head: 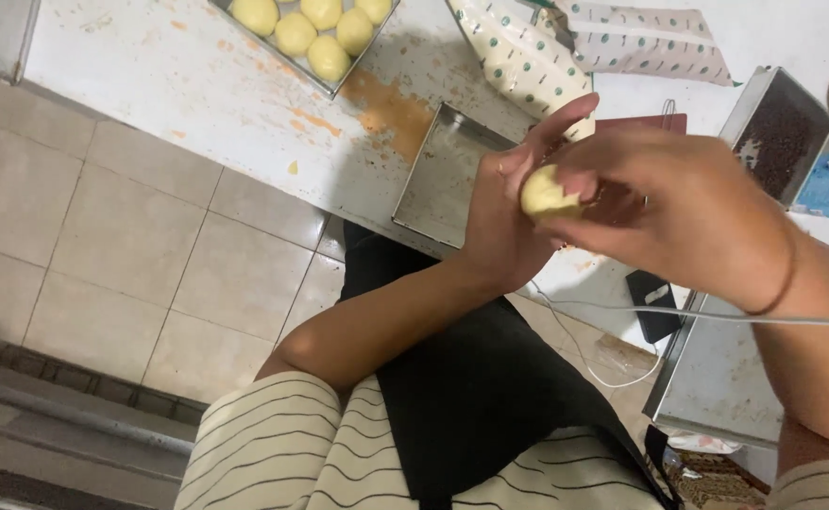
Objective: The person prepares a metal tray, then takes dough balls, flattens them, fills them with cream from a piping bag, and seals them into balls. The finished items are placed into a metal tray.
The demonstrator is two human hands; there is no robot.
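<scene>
Held between left hand (504,222) and right hand (688,212), above the table's near edge: a dough ball (547,195). Just left of the hands, on the table (150,66), an empty metal pan (443,175). Far left, a tray (334,85) with dough balls (306,28) in it. Behind the hands, a piping bag (523,61). Far right, a tin of chocolate sprinkles (778,137). Near right, another metal tray (717,373).

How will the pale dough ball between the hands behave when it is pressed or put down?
The dough ball probably dents easily: the left hand and right hand are shaping it. Being round, it may roll a little, though the similar balls in the tray sit still.
</scene>
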